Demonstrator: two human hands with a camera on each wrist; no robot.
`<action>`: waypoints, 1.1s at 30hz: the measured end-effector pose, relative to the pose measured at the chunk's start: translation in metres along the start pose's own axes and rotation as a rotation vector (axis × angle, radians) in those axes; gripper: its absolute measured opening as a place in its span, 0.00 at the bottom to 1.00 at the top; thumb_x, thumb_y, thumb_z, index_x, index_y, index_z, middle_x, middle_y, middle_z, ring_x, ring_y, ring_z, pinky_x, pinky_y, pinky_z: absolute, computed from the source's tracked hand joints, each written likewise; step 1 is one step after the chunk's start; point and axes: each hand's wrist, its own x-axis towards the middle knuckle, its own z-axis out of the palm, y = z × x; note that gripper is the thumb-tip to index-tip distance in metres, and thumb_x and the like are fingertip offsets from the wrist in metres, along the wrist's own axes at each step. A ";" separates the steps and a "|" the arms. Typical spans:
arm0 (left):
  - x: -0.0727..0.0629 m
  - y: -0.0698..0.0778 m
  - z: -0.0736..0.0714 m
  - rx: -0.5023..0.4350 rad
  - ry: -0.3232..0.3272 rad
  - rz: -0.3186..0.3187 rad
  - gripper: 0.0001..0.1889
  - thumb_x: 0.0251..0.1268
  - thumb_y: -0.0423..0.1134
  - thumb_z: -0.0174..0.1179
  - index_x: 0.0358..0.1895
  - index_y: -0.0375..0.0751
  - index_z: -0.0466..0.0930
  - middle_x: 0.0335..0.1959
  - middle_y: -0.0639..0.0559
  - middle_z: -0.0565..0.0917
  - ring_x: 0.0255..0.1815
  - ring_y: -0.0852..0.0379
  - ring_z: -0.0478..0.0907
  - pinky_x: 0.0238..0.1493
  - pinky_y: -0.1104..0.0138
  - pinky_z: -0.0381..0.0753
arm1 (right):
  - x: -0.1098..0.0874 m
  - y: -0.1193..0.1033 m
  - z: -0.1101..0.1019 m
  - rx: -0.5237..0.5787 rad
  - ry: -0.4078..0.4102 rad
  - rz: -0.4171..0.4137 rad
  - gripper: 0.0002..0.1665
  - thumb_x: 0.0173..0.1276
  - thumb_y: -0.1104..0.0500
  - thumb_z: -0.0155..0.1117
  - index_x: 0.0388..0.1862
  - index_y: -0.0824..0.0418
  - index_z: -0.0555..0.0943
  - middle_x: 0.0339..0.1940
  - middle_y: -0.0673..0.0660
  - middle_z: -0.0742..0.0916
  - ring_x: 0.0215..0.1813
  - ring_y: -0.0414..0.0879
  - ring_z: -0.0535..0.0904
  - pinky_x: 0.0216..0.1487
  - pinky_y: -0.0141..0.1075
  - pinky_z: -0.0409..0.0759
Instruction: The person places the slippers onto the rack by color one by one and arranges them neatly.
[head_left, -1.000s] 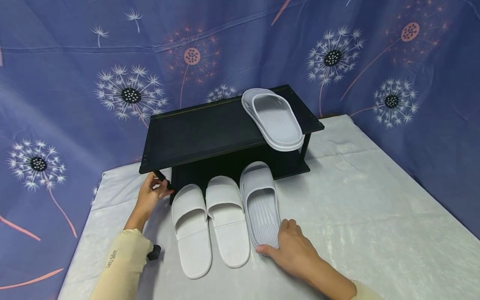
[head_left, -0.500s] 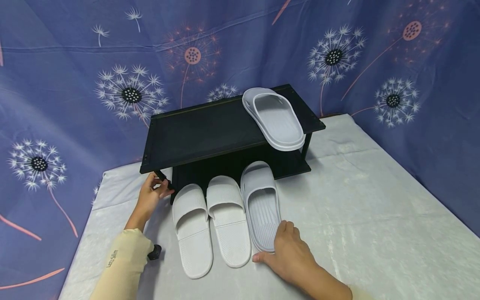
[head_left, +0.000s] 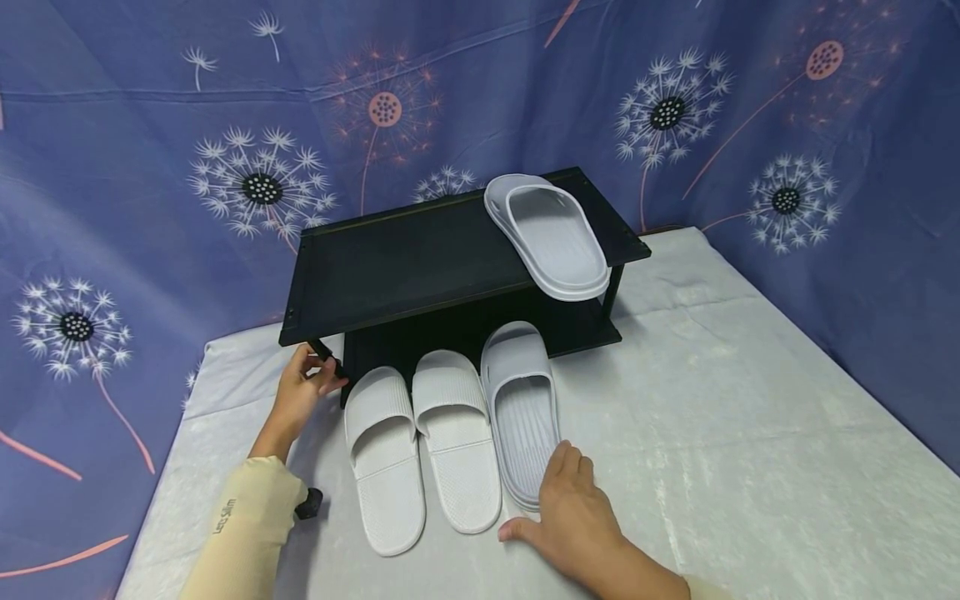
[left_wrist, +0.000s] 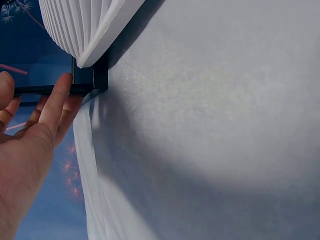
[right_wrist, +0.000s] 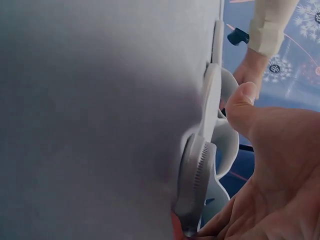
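My left hand [head_left: 296, 396] grips the front left post of a two-tier black shoe rack [head_left: 397, 258]. In the left wrist view, its fingers lie along the dark post [left_wrist: 80, 89]. My right hand [head_left: 576, 512] is at the heel of a grey slipper [head_left: 525, 425], fingers by its right edge and thumb spread away from it. This slipper lies toe toward the rack, its toe over the lower shelf. Left of it lie two white slippers [head_left: 386, 500], their toes also at the lower shelf. Another grey slipper [head_left: 555, 237] sits on the top shelf at right.
A white cloth [head_left: 750, 417] covers the table under everything. Behind the rack hangs a blue curtain [head_left: 465, 75] with dandelion prints. A small black object [head_left: 309, 503] shows beside the left sleeve.
My right hand has slid slightly left and down along the grey slipper's heel, and its thumb has come off the slipper. The left hand stays at the post.
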 end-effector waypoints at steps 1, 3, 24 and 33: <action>0.000 0.000 0.000 -0.001 -0.001 0.001 0.09 0.73 0.28 0.48 0.51 0.35 0.63 0.45 0.42 0.66 0.44 0.51 0.77 0.52 0.55 0.85 | 0.000 0.000 0.001 -0.016 0.006 -0.007 0.79 0.31 0.26 0.74 0.60 0.89 0.58 0.52 0.80 0.71 0.53 0.65 0.69 0.38 0.48 0.87; 0.000 0.000 0.000 -0.001 0.002 -0.001 0.08 0.73 0.28 0.49 0.51 0.36 0.64 0.45 0.42 0.67 0.44 0.51 0.76 0.52 0.55 0.85 | 0.000 0.000 0.002 -0.052 0.017 -0.023 0.80 0.30 0.24 0.72 0.60 0.89 0.59 0.52 0.81 0.72 0.53 0.65 0.70 0.38 0.47 0.87; 0.000 0.001 0.002 -0.006 0.010 0.003 0.08 0.73 0.28 0.48 0.49 0.42 0.65 0.45 0.42 0.66 0.48 0.49 0.72 0.53 0.53 0.84 | 0.012 0.002 0.009 -0.191 0.162 -0.041 0.64 0.31 0.22 0.70 0.40 0.80 0.67 0.27 0.60 0.66 0.31 0.51 0.67 0.13 0.32 0.75; 0.001 0.000 0.001 -0.008 0.008 -0.001 0.08 0.73 0.28 0.48 0.49 0.43 0.66 0.45 0.42 0.66 0.48 0.47 0.71 0.52 0.54 0.84 | 0.020 0.002 0.008 -0.110 0.104 0.024 0.60 0.38 0.26 0.73 0.40 0.80 0.66 0.27 0.60 0.66 0.30 0.52 0.69 0.17 0.36 0.79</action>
